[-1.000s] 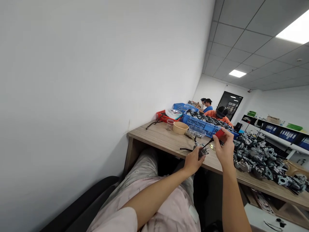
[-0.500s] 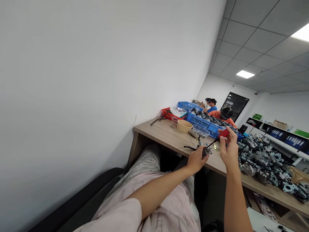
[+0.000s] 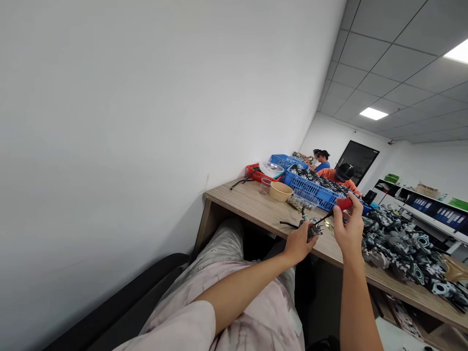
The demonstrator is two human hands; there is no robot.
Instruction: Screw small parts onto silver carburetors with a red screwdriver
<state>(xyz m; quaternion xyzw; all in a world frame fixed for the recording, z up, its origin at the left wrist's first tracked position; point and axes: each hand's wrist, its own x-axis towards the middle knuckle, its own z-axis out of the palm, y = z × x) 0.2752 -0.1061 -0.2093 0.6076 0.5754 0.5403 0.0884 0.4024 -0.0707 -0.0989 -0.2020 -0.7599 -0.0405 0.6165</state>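
Observation:
My left hand [image 3: 299, 243] is closed around a small metal carburetor [image 3: 313, 230], holding it at the front edge of the table. A black hose [image 3: 288, 224] sticks out from it to the left. In my right hand [image 3: 350, 229] is a screwdriver, its red handle [image 3: 344, 204] gripped by the fingers. The dark shaft [image 3: 324, 218] slants down to the left, and its tip meets the carburetor, though the exact contact is too small to make out. Small brass-coloured pieces [image 3: 328, 225] lie on the table just behind the carburetor.
Behind stand a tan bowl [image 3: 281, 191], a clear cup [image 3: 265, 185], a clear tray of small parts [image 3: 305, 199], a red basket [image 3: 252, 170] and a blue crate [image 3: 309, 189] of parts. Carburetors [image 3: 398, 243] are heaped at right. People [image 3: 321, 165] sit beyond.
The view has shifted very slightly. My right hand's fingers have moved a little on the red handle; the left hand still holds the carburetor in place.

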